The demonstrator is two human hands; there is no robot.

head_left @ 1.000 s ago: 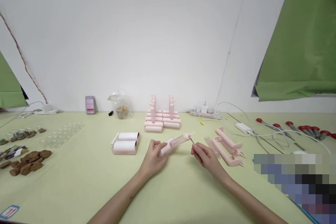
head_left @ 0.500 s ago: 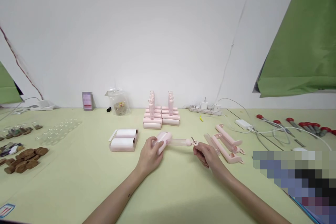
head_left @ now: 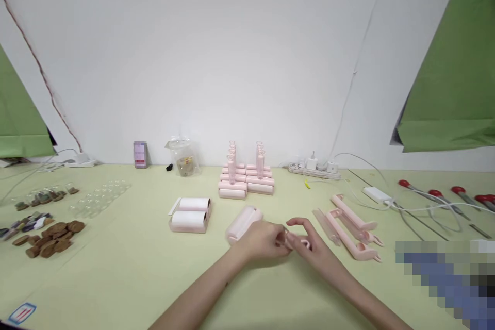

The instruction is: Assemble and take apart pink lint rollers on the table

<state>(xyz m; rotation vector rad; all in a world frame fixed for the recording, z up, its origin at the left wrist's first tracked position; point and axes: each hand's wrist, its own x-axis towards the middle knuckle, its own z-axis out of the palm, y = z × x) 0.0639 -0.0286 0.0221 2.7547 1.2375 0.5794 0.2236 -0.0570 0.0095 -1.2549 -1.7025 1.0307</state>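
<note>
A pink lint roller (head_left: 244, 223) lies on the green table, its handle side hidden behind my left hand (head_left: 265, 240). The fingers of that hand are closed near the handle end, meeting the other hand. My right hand (head_left: 309, 247) pinches the pink end piece with a small loop (head_left: 305, 243), its index finger raised and curved. To the left sit two white rolls (head_left: 189, 218) in pink holders. Right of my hands lie pink handle frames (head_left: 350, 234) and a clear cover (head_left: 327, 227). Several assembled pink rollers (head_left: 246, 185) stand in two rows at the back.
Brown wooden pieces (head_left: 52, 240), stones (head_left: 29, 223) and clear glass bulbs (head_left: 102, 198) are at the left. A plastic bag (head_left: 185, 160) and a power strip (head_left: 315, 171) are near the wall. Red-handled tools (head_left: 444, 201) and white cables lie at the right.
My left hand has moved right, off the roller body to the handle end beside my right hand. The whole view has shifted slightly, and the roller body now lies uncovered on the table.
</note>
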